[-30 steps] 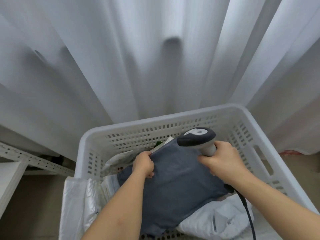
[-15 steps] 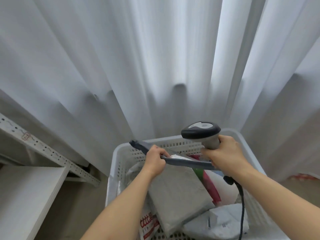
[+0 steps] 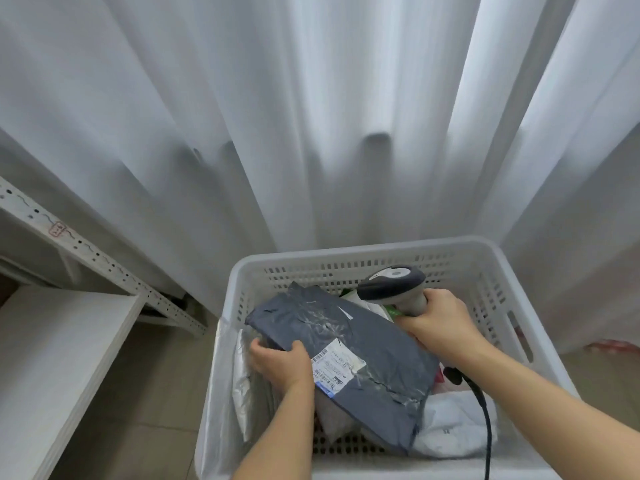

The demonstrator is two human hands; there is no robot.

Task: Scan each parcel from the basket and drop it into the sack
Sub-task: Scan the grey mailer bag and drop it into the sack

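Shelf point(image 3: 52, 358): at 9 o'clock, beside the basket.
Left hand point(image 3: 282, 363): fingers curled round the near-left edge of the grey parcel point(image 3: 374, 362), thumb on top.
Grey parcel: lying slantwise over the other parcels inside the basket point(image 3: 346, 258), label point(image 3: 334, 365) face up, just right of the thumb.
Right hand point(image 3: 440, 323): at 2 o'clock of the parcel, clamped on the scanner point(image 3: 391, 284) handle; head points left, beyond the label.
Step, as judged: scanning. Next move calls for aiming the head down at the label's barcode.
Sack: not identifiable.

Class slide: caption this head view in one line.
Left hand grips grey parcel label-up over basket; right hand holds scanner.
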